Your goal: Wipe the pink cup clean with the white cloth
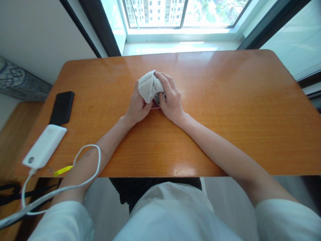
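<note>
Over the middle of the table, both my hands are closed around a bundle. A crumpled whitish cloth [147, 87] makes up its top. Below the cloth, a small pink object [155, 105] with a curved edge shows between my thumbs; its kind cannot be made out. My left hand [138, 106] wraps the bundle from the left, its thumb against the pink object. With fingers bent over the cloth, my right hand [172, 98] grips from the right. A small grey and dark part shows by the right thumb, mostly hidden.
On the left of the wooden table [238, 117] lie a black phone [62, 107] and a white power bank [45, 146]. A white cable [98, 164] with a yellow tag [63, 170] loops over my left forearm. Behind the table is a window [185, 15].
</note>
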Available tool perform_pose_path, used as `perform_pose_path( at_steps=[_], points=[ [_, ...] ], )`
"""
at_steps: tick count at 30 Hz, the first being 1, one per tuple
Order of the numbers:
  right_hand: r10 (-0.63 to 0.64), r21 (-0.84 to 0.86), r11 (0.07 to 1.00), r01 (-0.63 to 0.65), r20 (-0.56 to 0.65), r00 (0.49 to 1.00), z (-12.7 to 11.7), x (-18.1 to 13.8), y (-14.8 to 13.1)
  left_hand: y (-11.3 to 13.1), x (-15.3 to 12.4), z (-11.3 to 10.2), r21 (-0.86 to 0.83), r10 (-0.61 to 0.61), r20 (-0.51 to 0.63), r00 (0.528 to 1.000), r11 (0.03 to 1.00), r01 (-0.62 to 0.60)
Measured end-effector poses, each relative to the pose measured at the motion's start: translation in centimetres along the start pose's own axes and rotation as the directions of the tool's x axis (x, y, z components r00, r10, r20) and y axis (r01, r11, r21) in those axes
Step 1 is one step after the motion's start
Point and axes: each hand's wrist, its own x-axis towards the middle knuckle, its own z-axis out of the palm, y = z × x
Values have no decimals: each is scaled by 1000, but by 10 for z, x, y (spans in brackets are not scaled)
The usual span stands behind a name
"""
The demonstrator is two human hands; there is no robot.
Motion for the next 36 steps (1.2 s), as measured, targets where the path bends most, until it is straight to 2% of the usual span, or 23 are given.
perform_pose_path(
  at_steps=[8, 15, 18, 22, 24, 26, 28, 31, 33, 36],
  points=[
    [83, 157, 984, -86, 28, 996, 1, 2, 19, 7, 4, 2, -63, -79, -90, 993, 995, 73],
    [151, 272, 948, -166, 74, 986, -1, 5, 17, 5, 8, -2, -55, -120, -141, 983, 992, 113],
    [192, 300, 933, -200, 57, 980, 0, 6, 19, 3, 14, -6, -23, -130, -92, 987, 992, 128],
    [257, 288, 925, -249, 13, 966, 4, 4, 29, -10, 17, -10, 104, -115, 67, 991, 989, 107],
    [277, 281, 922, -266, 2, 961, 6, 4, 33, -18, 16, -10, 132, -100, 106, 989, 987, 86],
    [290, 275, 921, -276, -11, 957, 6, 4, 35, -25, 14, -9, 95, -124, 61, 990, 989, 118],
    [298, 270, 921, -280, -27, 954, 5, 4, 35, -29, 14, -7, -28, -194, -56, 980, 981, 192],
    [322, 269, 918, -291, -81, 943, 2, 3, 40, -28, 15, -5, -239, -294, -165, 941, 938, 251],
    [354, 265, 916, -302, -176, 919, 1, 1, 48, -25, 15, -5, -304, -307, -164, 937, 920, 248],
    [397, 246, 914, -324, -364, 843, 1, -2, 67, -18, 16, -6, -334, -295, -136, 946, 912, 236]
  ],
)
